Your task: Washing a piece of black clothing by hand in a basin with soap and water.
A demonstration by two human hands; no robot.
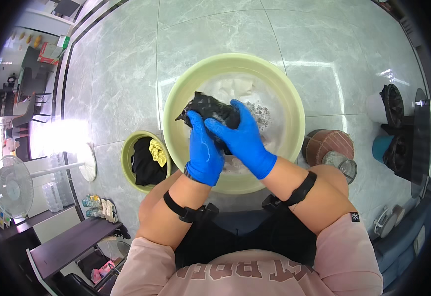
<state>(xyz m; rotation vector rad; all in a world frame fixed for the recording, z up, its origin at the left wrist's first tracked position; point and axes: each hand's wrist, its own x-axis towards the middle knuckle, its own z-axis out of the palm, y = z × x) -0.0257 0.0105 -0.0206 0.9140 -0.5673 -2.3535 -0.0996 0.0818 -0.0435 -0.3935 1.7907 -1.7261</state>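
Observation:
A bunched wet black cloth is held between both my hands, above a large pale-green basin. My left hand, in a blue rubber glove, grips its near-left side with the thumb up along it. From the right, my right hand, gloved the same way, clasps the cloth with its thumb across the top. Some of my fingers are hidden behind the fabric. Cloudy water with a patch of bubbles fills the basin's bottom, and pale fabric shows at its far side.
A small green tub holds black clothing and a yellow cloth. Right of the basin are a reddish round stool and a clear glass container. Lined bins stand farther right; a pedestal fan stands left.

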